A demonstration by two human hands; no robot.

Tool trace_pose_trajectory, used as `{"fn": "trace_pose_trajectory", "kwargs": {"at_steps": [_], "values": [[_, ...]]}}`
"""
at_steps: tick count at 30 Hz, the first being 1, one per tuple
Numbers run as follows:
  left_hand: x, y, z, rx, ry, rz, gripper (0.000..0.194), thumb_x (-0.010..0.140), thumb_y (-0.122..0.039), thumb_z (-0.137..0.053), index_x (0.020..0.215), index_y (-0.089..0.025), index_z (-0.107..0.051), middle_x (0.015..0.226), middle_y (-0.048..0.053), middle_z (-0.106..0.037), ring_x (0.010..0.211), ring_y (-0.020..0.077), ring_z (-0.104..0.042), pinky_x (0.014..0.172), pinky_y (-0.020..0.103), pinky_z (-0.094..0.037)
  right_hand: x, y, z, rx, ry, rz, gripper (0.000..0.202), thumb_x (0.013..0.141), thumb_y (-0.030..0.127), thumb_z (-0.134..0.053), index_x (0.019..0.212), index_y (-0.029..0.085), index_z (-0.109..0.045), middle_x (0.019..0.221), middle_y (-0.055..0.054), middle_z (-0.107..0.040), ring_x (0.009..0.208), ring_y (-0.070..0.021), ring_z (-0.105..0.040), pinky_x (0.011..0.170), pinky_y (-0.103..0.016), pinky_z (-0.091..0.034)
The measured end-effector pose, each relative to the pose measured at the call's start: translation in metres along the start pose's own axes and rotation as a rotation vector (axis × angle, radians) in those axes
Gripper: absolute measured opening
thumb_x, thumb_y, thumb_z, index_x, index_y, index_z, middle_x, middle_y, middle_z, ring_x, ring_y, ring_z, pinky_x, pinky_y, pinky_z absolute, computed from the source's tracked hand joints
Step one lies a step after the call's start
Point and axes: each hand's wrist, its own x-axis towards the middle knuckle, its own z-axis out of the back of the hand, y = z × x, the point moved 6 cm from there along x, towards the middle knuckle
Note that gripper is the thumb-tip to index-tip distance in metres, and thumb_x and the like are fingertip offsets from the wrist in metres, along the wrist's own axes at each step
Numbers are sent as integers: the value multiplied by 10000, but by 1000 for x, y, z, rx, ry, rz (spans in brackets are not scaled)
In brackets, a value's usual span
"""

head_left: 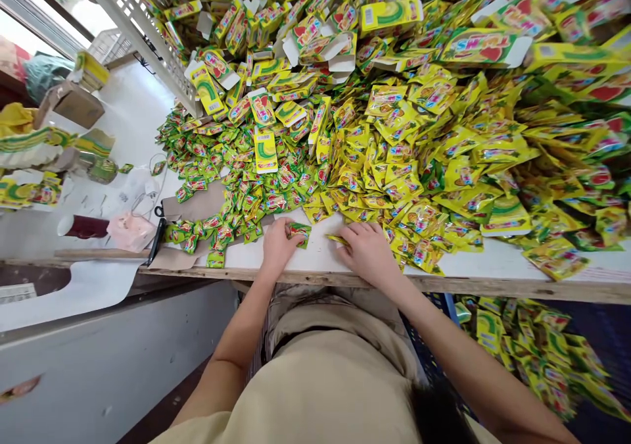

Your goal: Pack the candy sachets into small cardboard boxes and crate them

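Note:
Near the table's front edge, my left hand (279,241) is closed on a small green sachet (300,235) with a red fruit print. To its right, my right hand (363,246) pinches a yellow sachet (336,239), seen nearly edge-on against the white tabletop (318,260). A pile of small green sachets (241,204) spreads beyond and left of my left hand. Larger yellow sachets (389,174) are heaped beyond my right hand and to its right. A yellow and green carton (266,149) lies on top of the green pile.
Behind the sachets, more cartons (389,16) are heaped beside a white plastic crate (148,29). A black-handled tool (156,241), a pink bag (131,230) and a dark red cylinder (83,226) lie at left. Below right, a blue crate (446,306) holds packets.

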Motion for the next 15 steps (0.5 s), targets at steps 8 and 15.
{"fn": "trace_pose_trajectory", "kwargs": {"at_steps": [8, 15], "values": [[-27, -27, -5, -681, 5, 72, 239, 769, -392, -676, 799, -179, -571, 754, -6, -576, 684, 113, -528, 643, 238, -433, -7, -8, 7, 1027, -141, -295, 170, 790, 375, -631, 764, 219, -569, 607, 31, -479, 532, -136, -473, 503, -289, -432], [-42, -49, -19, -844, 149, 139, 303, 864, -493, -550, 955, -203, -543, 785, -15, -563, 646, 85, -498, 611, 208, -436, -2, -1, -19, 1131, -122, -357, 263, 722, 377, -693, 819, 210, -515, 633, 42, -490, 546, -116, -481, 484, -252, -448]]}}
